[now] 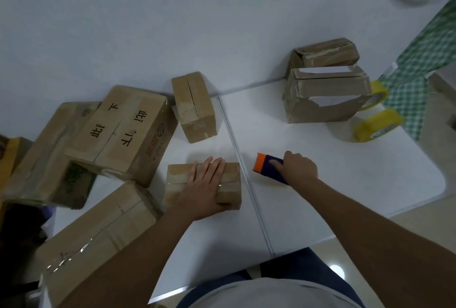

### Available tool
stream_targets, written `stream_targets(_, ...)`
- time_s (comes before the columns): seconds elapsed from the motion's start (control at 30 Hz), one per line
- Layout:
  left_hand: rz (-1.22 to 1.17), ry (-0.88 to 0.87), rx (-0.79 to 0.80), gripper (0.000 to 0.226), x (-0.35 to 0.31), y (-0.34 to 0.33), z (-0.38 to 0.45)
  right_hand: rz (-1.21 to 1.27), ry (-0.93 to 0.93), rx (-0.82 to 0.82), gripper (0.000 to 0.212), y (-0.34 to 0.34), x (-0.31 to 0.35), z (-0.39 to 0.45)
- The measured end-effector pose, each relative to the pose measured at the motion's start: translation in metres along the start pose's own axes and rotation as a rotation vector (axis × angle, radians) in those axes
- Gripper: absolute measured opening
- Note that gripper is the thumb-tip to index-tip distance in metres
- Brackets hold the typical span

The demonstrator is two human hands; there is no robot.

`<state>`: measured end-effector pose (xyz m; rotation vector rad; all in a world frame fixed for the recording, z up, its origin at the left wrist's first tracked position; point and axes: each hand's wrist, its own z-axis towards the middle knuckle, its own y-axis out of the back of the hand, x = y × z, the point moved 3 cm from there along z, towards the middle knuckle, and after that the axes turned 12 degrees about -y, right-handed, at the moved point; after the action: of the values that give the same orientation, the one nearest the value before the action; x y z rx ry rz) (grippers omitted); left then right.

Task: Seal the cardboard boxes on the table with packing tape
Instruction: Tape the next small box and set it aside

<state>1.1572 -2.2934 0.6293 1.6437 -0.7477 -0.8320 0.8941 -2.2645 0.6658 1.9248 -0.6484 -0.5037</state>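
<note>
From the head view, the left hand [206, 184] lies flat, fingers straight, on a small cardboard box [203, 185] near the middle of the white worktop [320, 172], the box's long axis running nine to three o'clock. Just beside it at three o'clock, the right hand [299, 168] grips a purple-and-orange tool [267, 166], its orange end pointing toward ten o'clock. Two yellow tape rolls [377, 124] sit at two o'clock beside stacked boxes [325, 85].

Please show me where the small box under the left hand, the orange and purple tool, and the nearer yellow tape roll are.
small box [232, 185], head view, right part of top.
tool [261, 162], head view, orange end.
tape roll [375, 122], head view, outer band.
</note>
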Motion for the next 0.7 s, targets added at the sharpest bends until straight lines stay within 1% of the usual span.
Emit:
stream_targets(0.03, -0.011, -0.044, 0.031, 0.119, 0.000, 0.002, 0.002, -0.006, -0.002, -0.050, 0.049, -0.003, 0.002, 0.001)
stream_targets(0.07, -0.020, -0.112, 0.062, 0.118, 0.001, 0.005, 0.004, 0.003, 0.006, -0.061, 0.046, -0.010, 0.002, 0.002)
stream_targets(0.13, 0.011, -0.264, 0.099, 0.113, 0.004, 0.010, 0.012, 0.087, 0.032, 0.012, 0.042, -0.035, 0.002, 0.009)
stream_targets(0.2, 0.099, -0.355, 0.092, 0.107, 0.007, 0.018, 0.020, 0.205, 0.044, 0.141, 0.045, -0.057, -0.001, 0.014)
stream_targets(0.23, 0.139, -0.352, 0.088, 0.105, 0.009, 0.023, 0.024, 0.231, 0.083, 0.134, 0.045, -0.062, -0.004, 0.016)
stream_targets(0.3, 0.167, -0.284, 0.073, 0.102, 0.011, 0.032, 0.027, 0.332, 0.158, 0.107, 0.039, -0.064, -0.006, 0.016)
stream_targets(0.33, 0.135, -0.249, 0.060, 0.102, 0.011, 0.033, 0.026, 0.364, 0.171, 0.034, 0.036, -0.062, -0.008, 0.016)
stream_targets(0.37, 0.058, -0.222, 0.046, 0.102, 0.010, 0.033, 0.024, 0.460, 0.182, -0.016, 0.033, -0.057, -0.010, 0.012)
stream_targets(0.4, -0.061, -0.191, 0.032, 0.102, 0.008, 0.033, 0.023, 0.553, 0.220, -0.029, 0.030, -0.052, -0.011, 0.005)
stream_targets(0.47, -0.322, -0.098, -0.008, 0.096, 0.006, 0.034, 0.019, 0.732, 0.285, 0.051, 0.032, -0.048, -0.005, -0.015)
stream_targets(0.5, -0.392, -0.058, -0.021, 0.092, 0.004, 0.032, 0.017, 0.771, 0.320, 0.137, 0.034, -0.049, 0.002, -0.028)
stream_targets(0.57, -0.407, -0.028, -0.038, 0.089, -0.001, 0.028, 0.012, 0.786, 0.442, 0.327, 0.041, -0.054, 0.022, -0.054)
stream_targets(0.6, -0.382, -0.032, -0.028, 0.090, -0.005, 0.027, 0.012, 0.789, 0.508, 0.392, 0.043, -0.057, 0.036, -0.064)
stream_targets(0.63, -0.348, -0.035, -0.004, 0.094, -0.007, 0.024, 0.012, 0.793, 0.545, 0.416, 0.044, -0.059, 0.048, -0.069)
stream_targets(0.67, -0.310, -0.036, 0.026, 0.097, -0.009, 0.021, 0.012, 0.815, 0.544, 0.427, 0.044, -0.062, 0.058, -0.069)
stream_targets(0.7, -0.280, -0.036, 0.051, 0.099, -0.009, 0.020, 0.012, 0.829, 0.505, 0.434, 0.044, -0.065, 0.066, -0.066)
